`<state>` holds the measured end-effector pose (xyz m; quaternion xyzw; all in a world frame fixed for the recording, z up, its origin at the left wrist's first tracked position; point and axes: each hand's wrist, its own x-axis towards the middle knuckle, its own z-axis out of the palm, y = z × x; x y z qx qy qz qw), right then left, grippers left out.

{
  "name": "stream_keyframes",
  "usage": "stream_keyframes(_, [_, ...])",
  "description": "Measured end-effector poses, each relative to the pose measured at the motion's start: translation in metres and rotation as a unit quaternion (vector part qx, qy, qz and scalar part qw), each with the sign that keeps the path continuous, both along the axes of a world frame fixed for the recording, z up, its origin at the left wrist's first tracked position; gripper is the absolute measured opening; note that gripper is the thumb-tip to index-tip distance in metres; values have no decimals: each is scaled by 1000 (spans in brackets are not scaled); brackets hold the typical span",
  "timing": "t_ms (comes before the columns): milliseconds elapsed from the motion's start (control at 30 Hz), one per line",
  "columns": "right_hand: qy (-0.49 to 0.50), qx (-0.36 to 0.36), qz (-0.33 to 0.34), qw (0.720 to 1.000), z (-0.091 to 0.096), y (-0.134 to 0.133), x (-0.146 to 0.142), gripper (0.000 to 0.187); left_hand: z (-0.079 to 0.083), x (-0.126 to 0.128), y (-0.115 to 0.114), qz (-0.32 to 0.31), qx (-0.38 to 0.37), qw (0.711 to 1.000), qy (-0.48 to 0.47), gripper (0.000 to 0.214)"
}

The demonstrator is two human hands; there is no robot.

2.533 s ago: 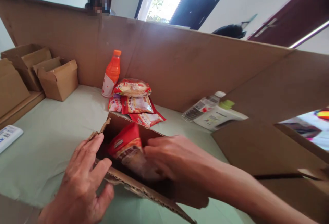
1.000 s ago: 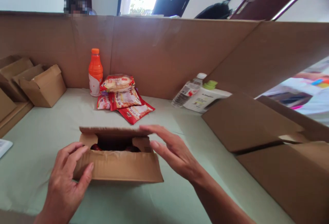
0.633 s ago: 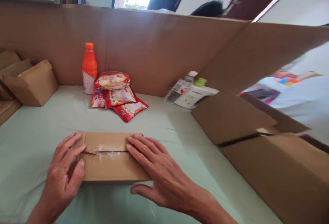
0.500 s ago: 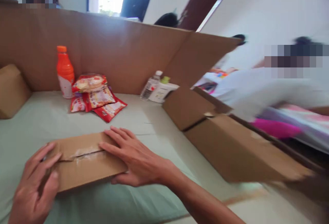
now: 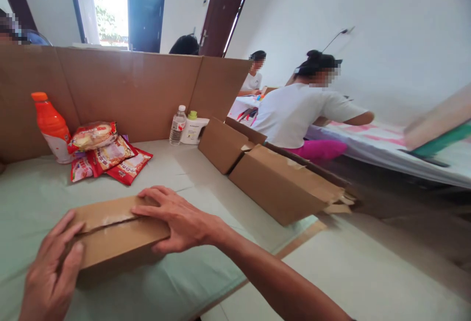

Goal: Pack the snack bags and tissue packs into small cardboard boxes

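A small closed cardboard box [image 5: 119,245] lies on the pale green cloth [image 5: 198,203], with a seam and clear tape along its top. Across its left end my left hand [image 5: 53,264] is curled, fingers on the top edge and thumb at the near side. At the right end my right hand [image 5: 180,220] grips the box, its fingers over the top and its thumb low on the near corner. Behind the box lie several red snack packets [image 5: 110,156], next to an orange bottle [image 5: 53,127].
A tall cardboard screen [image 5: 147,90] stands along the back. Before it are a clear bottle [image 5: 178,127] and a white container with a green cap [image 5: 193,129]. Larger cardboard boxes [image 5: 275,178] line the right edge. Beyond them a person in a white shirt [image 5: 294,110] leans over another table.
The view has swung to the right, so the table things appear farther left and more of the room shows. Both hands stay on the box, whose near side shows more.
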<state>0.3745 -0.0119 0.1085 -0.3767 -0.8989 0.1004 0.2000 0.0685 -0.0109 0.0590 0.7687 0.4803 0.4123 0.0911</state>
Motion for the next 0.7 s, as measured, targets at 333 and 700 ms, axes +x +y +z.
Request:
stream_keyframes(333, [-73, 13, -342, 937, -21, -8, 147, 67, -37, 77, -4, -66, -85, 994, 10, 49])
stream_keyframes(700, [-177, 1, -645, 743, -26, 96, 194, 54, -109, 59, 3, -52, 13, 992, 118, 31])
